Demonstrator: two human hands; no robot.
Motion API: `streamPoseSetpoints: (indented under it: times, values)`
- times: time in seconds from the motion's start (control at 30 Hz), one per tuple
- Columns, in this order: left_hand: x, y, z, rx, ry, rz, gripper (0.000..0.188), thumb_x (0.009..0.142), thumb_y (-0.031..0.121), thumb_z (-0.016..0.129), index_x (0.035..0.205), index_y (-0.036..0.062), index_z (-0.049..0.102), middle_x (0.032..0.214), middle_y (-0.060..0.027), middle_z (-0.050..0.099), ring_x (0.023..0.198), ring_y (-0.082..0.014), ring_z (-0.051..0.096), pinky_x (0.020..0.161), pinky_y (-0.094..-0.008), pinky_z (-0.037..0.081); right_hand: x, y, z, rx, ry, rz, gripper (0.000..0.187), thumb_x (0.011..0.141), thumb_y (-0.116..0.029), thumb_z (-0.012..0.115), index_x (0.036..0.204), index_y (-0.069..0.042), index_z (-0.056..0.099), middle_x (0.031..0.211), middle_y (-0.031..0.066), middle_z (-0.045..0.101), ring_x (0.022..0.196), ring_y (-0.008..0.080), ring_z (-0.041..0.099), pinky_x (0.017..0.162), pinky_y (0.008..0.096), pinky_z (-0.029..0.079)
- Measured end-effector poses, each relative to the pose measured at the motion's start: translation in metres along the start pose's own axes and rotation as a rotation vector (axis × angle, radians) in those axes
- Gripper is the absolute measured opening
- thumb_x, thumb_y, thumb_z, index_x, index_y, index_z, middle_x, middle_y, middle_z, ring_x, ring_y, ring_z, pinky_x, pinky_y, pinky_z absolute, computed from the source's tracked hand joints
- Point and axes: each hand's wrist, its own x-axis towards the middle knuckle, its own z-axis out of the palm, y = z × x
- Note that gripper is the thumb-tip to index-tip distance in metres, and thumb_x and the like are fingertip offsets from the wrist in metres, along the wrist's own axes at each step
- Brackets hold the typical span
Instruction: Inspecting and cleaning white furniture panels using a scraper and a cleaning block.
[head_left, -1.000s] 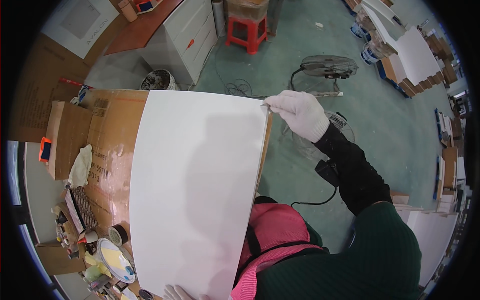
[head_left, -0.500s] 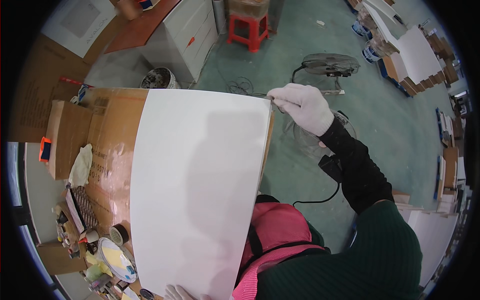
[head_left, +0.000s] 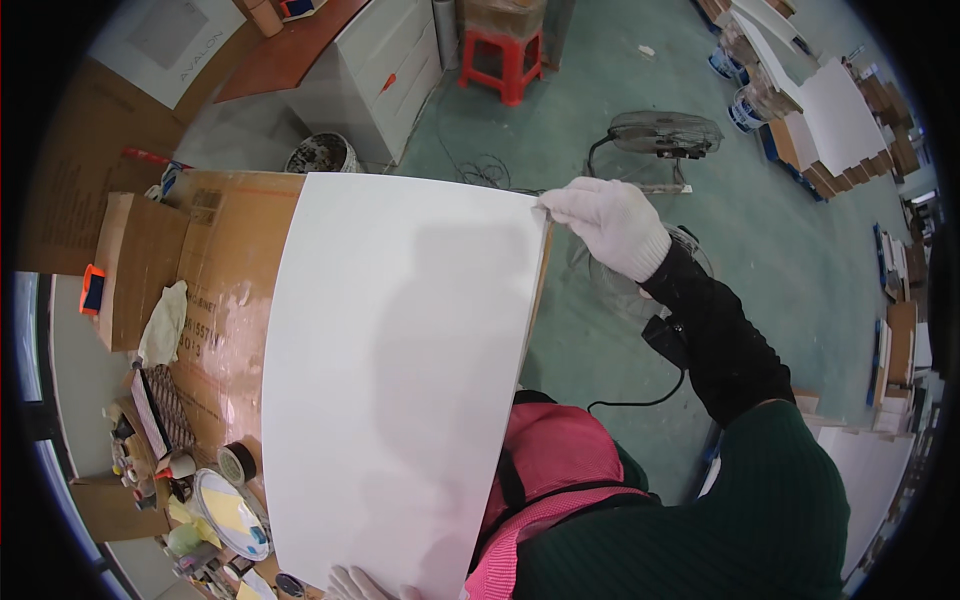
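A large white panel (head_left: 400, 330) lies on a cardboard-covered table (head_left: 225, 260). At the panel's far right corner is my right hand (head_left: 610, 222), in a white glove. Its thumb and fingers are pinched together against the edge; whatever small thing may be between them is hidden. My left hand (head_left: 365, 584), also gloved in white, rests with stretched fingers on the panel's near end, partly cut off by the lower edge of the view. My shadow falls across the panel's smooth face.
A roll of tape (head_left: 237, 463), a round white lid (head_left: 232, 512), and a cloth (head_left: 163, 323) lie left of the panel, near a cardboard box (head_left: 140, 270). A floor fan (head_left: 665, 133) and a red stool (head_left: 502, 65) stand beyond, with a bucket (head_left: 322, 155) behind the table.
My right hand has shifted very slightly along the corner, its fingers still pinched. The left hand stays on the near end, and the view has tilted a little.
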Motion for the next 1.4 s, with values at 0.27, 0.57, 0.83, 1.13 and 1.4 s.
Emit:
streamPoseSetpoints:
  times: [0.27,0.57,0.83,1.13,1.4]
  values:
    - [0.001,-0.004,0.003,-0.024,0.036,0.027,0.074,0.099,0.056,0.046,0.147,-0.0015,0.048,0.151,-0.0295,0.045,0.139,-0.0529,0.039,0.112,-0.0659,0.03,0.007,0.003,-0.007,0.039,0.019,0.037,0.02,0.094,-0.016,0.065,0.111,-0.012,0.073,0.092,0.0088,0.069,0.084,0.0294,0.068,0.074,0.0363,0.055]
    - [0.0,-0.004,0.003,-0.024,0.039,0.019,0.074,0.099,0.055,0.047,0.146,-0.0024,0.049,0.149,-0.0298,0.046,0.139,-0.053,0.04,0.113,-0.0658,0.029,0.007,0.005,0.0,0.04,0.004,-0.014,0.018,0.093,-0.016,0.065,0.109,-0.01,0.072,0.093,0.0089,0.07,0.085,0.0294,0.069,0.075,0.0375,0.056]
    - [0.003,-0.001,0.001,-0.02,0.02,0.019,0.077,0.098,0.056,0.047,0.147,-0.003,0.047,0.15,-0.0311,0.044,0.139,-0.0541,0.038,0.113,-0.0661,0.029,0.005,0.003,0.0,-0.058,-0.04,-0.076,0.03,0.085,-0.005,0.061,0.113,-0.014,0.068,0.095,0.0068,0.068,0.083,0.03,0.068,0.071,0.0399,0.056]
    - [0.002,-0.001,0.002,-0.021,0.043,0.029,0.075,0.099,0.056,0.047,0.147,-0.0028,0.047,0.15,-0.0317,0.044,0.139,-0.0538,0.039,0.113,-0.0662,0.028,-0.005,0.005,-0.003,0.072,-0.08,-0.023,0.033,0.09,-0.007,0.061,0.122,-0.012,0.068,0.097,0.0071,0.071,0.081,0.0252,0.069,0.072,0.0352,0.057]
    - [0.0,-0.001,-0.001,-0.012,0.037,0.013,0.074,0.099,0.054,0.047,0.146,-0.0028,0.048,0.15,-0.0306,0.045,0.139,-0.0529,0.04,0.113,-0.0652,0.03,-0.008,-0.058,-0.012,1.073,-0.195,0.359,0.03,0.101,-0.014,0.06,0.125,0.003,0.064,0.105,0.0088,0.072,0.093,0.0158,0.07,0.086,0.0326,0.057]
